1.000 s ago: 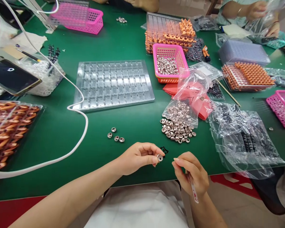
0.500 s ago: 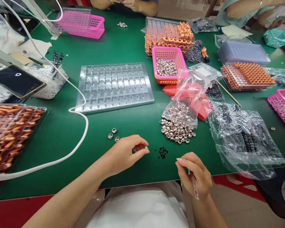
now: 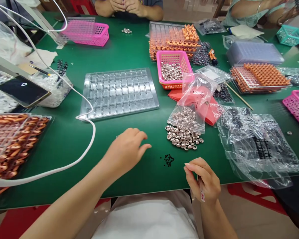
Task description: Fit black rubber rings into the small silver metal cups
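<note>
Silver rings (image 3: 183,137) lie heaped right of the spread left hand (image 3: 126,151); right hand (image 3: 205,182) pinches tweezers (image 3: 201,192).

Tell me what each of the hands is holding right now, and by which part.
The right hand pinches a thin stick tool near its upper end, the rest hanging below the fingers. The left hand rests palm-down over the table; any hold cannot be told.

My feed is bright and evenly lit from overhead, with only soft, short shadows under the hands. Glare flashes off the clear plastic tray (image 3: 119,93) at eleven o'clock and the crumpled bags (image 3: 257,146) at three. Straight lines bow toward the edges. The far corners look slightly soft; the centre stays sharp.
</note>
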{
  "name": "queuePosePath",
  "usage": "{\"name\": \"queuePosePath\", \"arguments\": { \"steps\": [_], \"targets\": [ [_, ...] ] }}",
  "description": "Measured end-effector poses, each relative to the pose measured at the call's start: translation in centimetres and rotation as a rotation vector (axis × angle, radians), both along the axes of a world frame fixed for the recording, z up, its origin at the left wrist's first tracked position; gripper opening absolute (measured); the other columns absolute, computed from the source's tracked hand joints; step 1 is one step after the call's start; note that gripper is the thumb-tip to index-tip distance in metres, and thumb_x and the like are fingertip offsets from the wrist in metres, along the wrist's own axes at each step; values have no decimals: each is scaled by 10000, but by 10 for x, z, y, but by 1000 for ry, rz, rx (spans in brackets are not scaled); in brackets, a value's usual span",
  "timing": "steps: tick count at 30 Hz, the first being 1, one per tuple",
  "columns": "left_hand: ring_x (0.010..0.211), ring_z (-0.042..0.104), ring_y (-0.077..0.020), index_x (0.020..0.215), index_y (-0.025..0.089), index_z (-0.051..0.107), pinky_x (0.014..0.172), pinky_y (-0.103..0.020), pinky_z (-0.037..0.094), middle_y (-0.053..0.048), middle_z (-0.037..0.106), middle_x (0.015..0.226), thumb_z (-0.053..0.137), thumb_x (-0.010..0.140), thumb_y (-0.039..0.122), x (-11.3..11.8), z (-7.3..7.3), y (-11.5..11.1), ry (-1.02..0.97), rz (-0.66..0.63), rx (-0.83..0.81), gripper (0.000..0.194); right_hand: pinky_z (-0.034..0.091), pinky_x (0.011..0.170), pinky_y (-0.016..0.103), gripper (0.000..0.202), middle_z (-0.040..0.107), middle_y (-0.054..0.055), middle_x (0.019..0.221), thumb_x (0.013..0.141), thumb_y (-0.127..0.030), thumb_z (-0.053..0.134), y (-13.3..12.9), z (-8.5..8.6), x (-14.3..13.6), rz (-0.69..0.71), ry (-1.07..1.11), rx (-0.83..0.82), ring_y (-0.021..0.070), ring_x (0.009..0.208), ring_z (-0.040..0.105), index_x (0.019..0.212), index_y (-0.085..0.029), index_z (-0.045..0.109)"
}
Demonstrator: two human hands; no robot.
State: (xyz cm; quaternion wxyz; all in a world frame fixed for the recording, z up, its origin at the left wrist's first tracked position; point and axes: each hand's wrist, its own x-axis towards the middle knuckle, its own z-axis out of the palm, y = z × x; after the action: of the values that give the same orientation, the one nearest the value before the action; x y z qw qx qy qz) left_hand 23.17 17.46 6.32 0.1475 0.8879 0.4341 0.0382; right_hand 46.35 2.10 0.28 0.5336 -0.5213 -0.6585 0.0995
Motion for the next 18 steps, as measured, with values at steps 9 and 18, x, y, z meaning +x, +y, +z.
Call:
{"name": "queuePosePath", "arguments": {
  "steps": [9,18],
  "targets": [
    [988,639,-281,1011,132,662,848,-401,526,-118,692,1002,673,925,247,72,-44,8,-232,-105,-113,145,564,615,307,453,665,45,873,821,37,642,-2,0,2,-6,-29,-27,157,743,630,1189,-227,630],
    [909,642,-225,1035,155,717,769,-338,523,-81,654,976,699,903,235,66,-45,7,-356,-55,-119,155,551,643,317,372,669,70,949,885,-24,586,0,5,1,12,45,-91,179,812,641,1197,-221,637]
  ]
}}
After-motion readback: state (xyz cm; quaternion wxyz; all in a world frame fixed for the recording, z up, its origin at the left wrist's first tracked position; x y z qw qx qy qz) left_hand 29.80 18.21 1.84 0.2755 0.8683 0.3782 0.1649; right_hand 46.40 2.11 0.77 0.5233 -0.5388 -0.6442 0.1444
